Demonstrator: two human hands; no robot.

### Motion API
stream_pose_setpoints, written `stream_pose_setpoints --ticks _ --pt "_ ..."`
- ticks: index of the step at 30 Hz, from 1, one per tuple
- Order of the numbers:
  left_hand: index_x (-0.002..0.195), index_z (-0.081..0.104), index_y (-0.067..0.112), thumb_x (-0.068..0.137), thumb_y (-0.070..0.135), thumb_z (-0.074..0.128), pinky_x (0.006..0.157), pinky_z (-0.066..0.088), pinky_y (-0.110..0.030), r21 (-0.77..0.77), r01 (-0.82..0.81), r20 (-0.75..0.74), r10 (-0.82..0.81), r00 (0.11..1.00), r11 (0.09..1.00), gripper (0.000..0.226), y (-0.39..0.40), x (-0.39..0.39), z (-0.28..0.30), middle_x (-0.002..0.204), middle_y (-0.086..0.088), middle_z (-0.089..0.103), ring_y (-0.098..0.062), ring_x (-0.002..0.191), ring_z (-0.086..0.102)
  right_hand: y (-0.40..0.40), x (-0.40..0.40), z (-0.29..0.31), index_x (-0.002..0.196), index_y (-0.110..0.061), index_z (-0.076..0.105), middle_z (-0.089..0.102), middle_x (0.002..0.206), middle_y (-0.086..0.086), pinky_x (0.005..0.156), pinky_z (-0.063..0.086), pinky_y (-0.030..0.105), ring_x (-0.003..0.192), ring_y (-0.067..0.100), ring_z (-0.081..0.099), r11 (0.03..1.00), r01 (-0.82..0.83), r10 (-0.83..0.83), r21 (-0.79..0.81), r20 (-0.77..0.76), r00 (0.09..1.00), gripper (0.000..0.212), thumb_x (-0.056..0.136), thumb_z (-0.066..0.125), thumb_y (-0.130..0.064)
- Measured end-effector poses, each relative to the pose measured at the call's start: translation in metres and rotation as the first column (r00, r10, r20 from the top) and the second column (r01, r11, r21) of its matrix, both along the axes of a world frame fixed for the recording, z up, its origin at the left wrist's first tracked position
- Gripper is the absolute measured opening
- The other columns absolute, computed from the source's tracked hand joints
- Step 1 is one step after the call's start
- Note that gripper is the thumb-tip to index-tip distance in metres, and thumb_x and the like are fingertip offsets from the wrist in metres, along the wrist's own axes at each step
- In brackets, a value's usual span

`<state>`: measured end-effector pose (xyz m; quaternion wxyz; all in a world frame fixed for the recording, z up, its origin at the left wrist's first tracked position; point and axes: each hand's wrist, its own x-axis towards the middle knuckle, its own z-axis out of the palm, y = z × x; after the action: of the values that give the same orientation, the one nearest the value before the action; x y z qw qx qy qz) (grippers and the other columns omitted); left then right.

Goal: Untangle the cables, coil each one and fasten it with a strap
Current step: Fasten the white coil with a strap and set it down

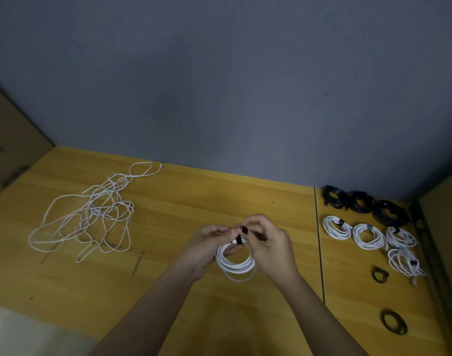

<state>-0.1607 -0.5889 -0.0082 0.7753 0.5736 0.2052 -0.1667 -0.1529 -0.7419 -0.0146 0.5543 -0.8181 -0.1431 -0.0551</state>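
A: What fills the scene?

B: A tabletop (194, 201) of yellow wood against a grey wall (219, 73). At far left lies a loose tangle (88, 214) of white cable, well apart from the hands.

A: And on the right?

B: Black coils (363, 204) at the back, four strapped white coils (368, 236) in front of them, and two spare black straps (393, 322) nearer the person.

A: Where is the task's cable?

B: A white coil (236, 263) hangs between the hands near the middle, its loop dropping below the grip. The left hand (209, 246) holds the coil's top, fingers curled through the loop. The right hand (268, 245) pinches a black strap (241, 235) that wraps the coil's top, just beside the left fingertips.

A: So both grips are closed?

B: Yes, one clamped on the coil, the other on the strap.
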Motion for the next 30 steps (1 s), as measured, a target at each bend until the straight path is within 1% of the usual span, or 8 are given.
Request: stream_pose_setpoints --ticks 5,8,11,14,19,22,27,30 --pt "0.099 0.068 -0.007 0.085 0.008 0.067 0.07 0.056 -0.027 -0.084 0.096 0.012 -0.096 0.995 0.992 0.02 0.005 0.003 0.006 0.1 -0.021 0.071 -0.032 0.091 0.071 -0.009 0.005 0.013 0.079 -0.038 0.069 0.068 0.082 -0.03 0.073 0.053 0.016 0.082 -0.009 0.065 0.994 -0.072 0.072 -0.08 -0.006 0.997 0.031 0.081 0.071 -0.007" --pt "0.088 0.073 0.0 0.085 0.01 0.064 0.067 0.057 -0.027 -0.104 0.096 0.047 -0.092 0.995 0.99 0.014 0.006 0.006 0.01 0.094 -0.019 0.073 -0.027 0.084 0.072 -0.014 0.008 0.024 0.082 -0.031 0.073 0.07 0.092 -0.026 0.079 0.055 0.025 0.09 -0.005 0.066 0.985 -0.156 0.153 -0.079 -0.038 0.987 0.024 0.079 0.07 -0.008" --pt "0.094 0.07 -0.004 0.078 0.015 0.067 0.067 0.057 -0.027 -0.079 0.114 0.092 -0.106 0.99 0.99 0.025 0.008 0.011 0.016 0.09 -0.018 0.072 -0.023 0.079 0.071 -0.017 0.012 0.043 0.087 -0.027 0.074 0.07 0.1 -0.023 0.085 0.053 0.024 0.1 -0.005 0.064 0.951 -0.281 0.282 -0.128 -0.005 0.959 0.026 0.075 0.062 -0.007" --pt "0.089 0.072 0.001 0.08 0.011 0.065 0.068 0.058 -0.028 -0.091 0.091 0.135 -0.078 0.988 0.992 0.015 0.01 0.013 0.019 0.088 -0.015 0.073 -0.022 0.077 0.07 -0.017 0.018 0.052 0.092 -0.019 0.075 0.072 0.102 -0.015 0.084 0.054 0.03 0.099 -0.004 0.064 0.937 -0.306 0.309 -0.167 -0.012 0.951 0.025 0.074 0.06 -0.009" --pt "0.091 0.07 0.001 0.066 0.019 0.075 0.067 0.057 -0.025 -0.092 0.025 0.19 -0.007 0.982 0.995 0.031 0.014 0.015 0.025 0.09 -0.017 0.073 -0.022 0.081 0.072 -0.011 0.015 0.054 0.121 -0.024 0.057 0.072 0.107 -0.008 0.093 0.05 0.023 0.105 0.006 0.065 0.94 -0.308 0.329 0.149 -0.15 0.932 0.048 0.082 0.064 0.003" --pt "0.09 0.071 0.004 0.062 0.024 0.079 0.066 0.056 -0.023 -0.017 0.0 0.252 0.005 0.968 1.0 0.035 0.016 0.012 0.031 0.087 -0.015 0.074 -0.021 0.078 0.072 -0.005 0.017 0.054 0.127 -0.025 0.051 0.072 0.106 -0.002 0.096 0.048 0.025 0.106 0.01 0.065 0.941 -0.272 0.302 0.2 -0.135 0.944 0.055 0.081 0.071 0.0" --pt "0.09 0.07 0.007 0.08 0.01 0.072 0.066 0.056 -0.022 0.148 -0.058 0.332 0.005 0.943 0.987 0.01 0.017 0.01 0.036 0.085 -0.007 0.075 -0.019 0.077 0.072 0.004 0.019 0.051 0.124 -0.031 0.054 0.066 0.106 -0.009 0.087 0.046 0.01 0.105 -0.002 0.059 0.975 -0.195 0.207 0.104 -0.118 0.971 0.058 0.079 0.074 -0.001" --pt "0.085 0.071 0.013 0.083 0.007 0.07 0.072 0.057 -0.023 0.219 -0.072 0.378 -0.017 0.925 0.973 0.007 0.015 0.008 0.039 0.084 -0.002 0.075 -0.013 0.079 0.071 0.009 0.022 0.049 0.113 -0.026 0.066 0.063 0.101 -0.015 0.077 0.044 0.008 0.1 -0.003 0.057 0.972 -0.194 0.185 -0.13 -0.078 0.98 0.041 0.077 0.077 -0.009"
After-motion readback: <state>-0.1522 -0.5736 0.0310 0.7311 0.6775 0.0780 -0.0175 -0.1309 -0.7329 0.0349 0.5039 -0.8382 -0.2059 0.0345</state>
